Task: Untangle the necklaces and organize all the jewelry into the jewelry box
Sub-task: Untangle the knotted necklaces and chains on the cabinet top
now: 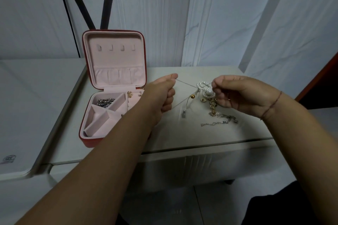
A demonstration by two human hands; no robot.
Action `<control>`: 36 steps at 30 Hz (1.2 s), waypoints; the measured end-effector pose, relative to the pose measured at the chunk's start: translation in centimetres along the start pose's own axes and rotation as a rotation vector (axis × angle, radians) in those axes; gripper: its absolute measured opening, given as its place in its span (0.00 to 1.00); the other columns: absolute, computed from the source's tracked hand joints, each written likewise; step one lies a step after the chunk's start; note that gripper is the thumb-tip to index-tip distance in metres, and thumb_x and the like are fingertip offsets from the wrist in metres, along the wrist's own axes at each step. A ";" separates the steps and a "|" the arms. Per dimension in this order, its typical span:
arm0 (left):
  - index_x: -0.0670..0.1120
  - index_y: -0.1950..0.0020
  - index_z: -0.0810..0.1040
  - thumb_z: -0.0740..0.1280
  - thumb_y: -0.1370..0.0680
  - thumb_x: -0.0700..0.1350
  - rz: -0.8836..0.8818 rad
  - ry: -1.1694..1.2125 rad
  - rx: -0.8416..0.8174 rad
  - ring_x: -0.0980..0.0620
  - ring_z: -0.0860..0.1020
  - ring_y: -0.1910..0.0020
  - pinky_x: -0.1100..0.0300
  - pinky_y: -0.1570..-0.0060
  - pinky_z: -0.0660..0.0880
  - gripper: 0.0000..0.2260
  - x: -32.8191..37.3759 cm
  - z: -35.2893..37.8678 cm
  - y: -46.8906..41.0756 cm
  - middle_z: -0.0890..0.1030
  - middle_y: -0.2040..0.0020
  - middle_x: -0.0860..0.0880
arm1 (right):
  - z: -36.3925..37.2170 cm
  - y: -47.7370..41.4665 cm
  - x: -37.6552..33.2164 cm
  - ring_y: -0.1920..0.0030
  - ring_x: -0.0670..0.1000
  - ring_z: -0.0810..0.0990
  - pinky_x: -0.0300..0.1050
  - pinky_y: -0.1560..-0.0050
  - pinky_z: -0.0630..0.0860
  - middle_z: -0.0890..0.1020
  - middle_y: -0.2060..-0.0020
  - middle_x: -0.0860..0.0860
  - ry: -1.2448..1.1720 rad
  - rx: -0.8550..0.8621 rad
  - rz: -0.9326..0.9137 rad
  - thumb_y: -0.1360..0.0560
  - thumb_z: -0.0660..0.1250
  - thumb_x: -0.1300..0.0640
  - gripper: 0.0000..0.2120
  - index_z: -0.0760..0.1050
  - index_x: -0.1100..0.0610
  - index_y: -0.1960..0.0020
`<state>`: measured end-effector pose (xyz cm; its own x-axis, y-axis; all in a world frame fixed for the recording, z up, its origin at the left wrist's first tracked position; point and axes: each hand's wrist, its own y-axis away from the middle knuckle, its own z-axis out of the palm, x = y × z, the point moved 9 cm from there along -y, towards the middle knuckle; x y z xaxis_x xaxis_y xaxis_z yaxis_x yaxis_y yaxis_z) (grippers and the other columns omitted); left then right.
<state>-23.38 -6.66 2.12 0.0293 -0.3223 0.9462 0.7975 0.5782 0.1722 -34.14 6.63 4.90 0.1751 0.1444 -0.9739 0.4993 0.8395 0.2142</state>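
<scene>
A red jewelry box (87,139) with pink lining stands open on the left of the table; a silver chain (105,102) lies in its top-left compartment and small gold earrings (130,94) sit on its pad. My left hand (162,93) pinches a thin silver chain (184,84) and holds it taut. That chain runs right into a tangle of pearl and gold necklaces (205,90). My right hand (236,93) pinches the tangle at its top, lifted just above the table. A small silver pendant (183,114) hangs from the tangle.
Another silver chain (219,122) lies loose on the white table (182,139) below the tangle. A second white surface (27,115) adjoins on the left. White curtains and black stand legs (106,0) rise behind the box.
</scene>
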 end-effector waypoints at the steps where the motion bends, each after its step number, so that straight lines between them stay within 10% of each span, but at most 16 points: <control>1: 0.49 0.36 0.73 0.56 0.18 0.42 -0.005 -0.018 0.002 0.59 0.57 0.81 0.70 0.82 0.54 0.12 -0.1 0.1 0.0 0.63 0.75 0.53 | 0.2 -0.2 -0.1 0.67 0.45 0.74 0.37 0.61 0.79 0.76 0.69 0.50 -0.063 0.000 -0.014 0.26 0.61 0.60 0.06 0.76 0.58 0.60; 6: 0.49 0.32 0.72 0.57 0.18 0.42 0.020 -0.137 0.014 0.58 0.60 0.81 0.69 0.81 0.57 0.15 0.0 0.2 -0.2 0.72 0.66 0.49 | 1.1 -0.8 0.0 0.61 0.51 0.82 0.50 0.46 0.77 0.80 0.63 0.53 -0.344 0.002 0.005 0.21 0.56 0.61 0.14 0.73 0.58 0.64; 14: 0.51 0.27 0.66 0.65 0.22 0.40 0.131 -0.377 -0.012 0.60 0.63 0.80 0.67 0.80 0.62 0.24 0.9 0.9 0.2 0.78 0.56 0.37 | 0.3 -1.0 -0.8 0.65 0.49 0.76 0.42 0.58 0.70 0.80 0.65 0.53 -0.146 0.176 -0.100 0.20 0.54 0.62 0.13 0.69 0.57 0.63; 18: 0.49 0.25 0.61 0.69 0.25 0.35 0.207 -0.459 -0.062 0.64 0.72 0.79 0.73 0.77 0.68 0.32 1.4 2.0 1.0 0.82 0.54 0.47 | 0.2 -0.9 -1.7 0.66 0.49 0.75 0.41 0.62 0.70 0.79 0.66 0.54 -0.086 0.230 -0.190 0.21 0.53 0.65 0.13 0.69 0.59 0.63; 21: 0.49 0.23 0.57 0.70 0.27 0.34 0.219 -0.528 -0.072 0.59 0.73 0.78 0.54 0.48 0.77 0.37 1.7 2.4 1.5 0.84 0.52 0.48 | 0.5 -0.9 -1.3 0.74 0.48 0.71 0.41 0.69 0.74 0.78 0.71 0.52 -0.122 0.219 -0.153 0.21 0.54 0.64 0.10 0.68 0.57 0.60; 24: 0.49 0.23 0.54 0.69 0.26 0.34 0.180 -0.543 -0.108 0.61 0.73 0.79 0.39 0.35 0.63 0.37 1.5 2.9 2.0 0.84 0.52 0.45 | 0.3 -1.0 -1.3 0.79 0.45 0.60 0.34 0.78 0.60 0.72 0.75 0.51 -0.104 0.231 -0.153 0.21 0.55 0.65 0.10 0.67 0.57 0.60; 27: 0.52 0.22 0.51 0.70 0.26 0.36 0.157 -0.560 -0.117 0.62 0.77 0.73 0.40 0.39 0.68 0.40 1.2 3.1 1.8 0.81 0.45 0.38 | -0.1 -1.0 -1.2 0.80 0.44 0.56 0.32 0.79 0.53 0.68 0.78 0.49 -0.047 0.230 -0.138 0.20 0.57 0.62 0.09 0.70 0.57 0.59; 31: 0.57 0.22 0.50 0.70 0.28 0.37 0.100 -0.514 -0.028 0.36 0.78 0.46 0.46 0.54 0.79 0.42 0.5 1.6 0.4 0.75 0.36 0.37 | -0.9 -0.7 -1.0 0.79 0.45 0.58 0.36 0.76 0.52 0.66 0.78 0.47 0.158 0.240 -0.106 0.22 0.63 0.57 0.08 0.75 0.57 0.59; 36: 0.53 0.23 0.55 0.65 0.26 0.36 0.155 -0.434 0.118 0.53 0.75 0.66 0.61 0.66 0.69 0.35 1.1 -0.5 -0.3 0.83 0.59 0.48 | -1.9 -0.4 -0.8 0.78 0.45 0.56 0.35 0.76 0.52 0.62 0.78 0.48 0.234 0.259 -0.066 0.23 0.66 0.58 0.07 0.78 0.59 0.58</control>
<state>-23.28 -7.53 3.02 -0.1317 0.1028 0.9859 0.7292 0.6837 0.0261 -36.13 7.19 5.43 -0.0494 0.2357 -0.9706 0.7069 0.6947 0.1327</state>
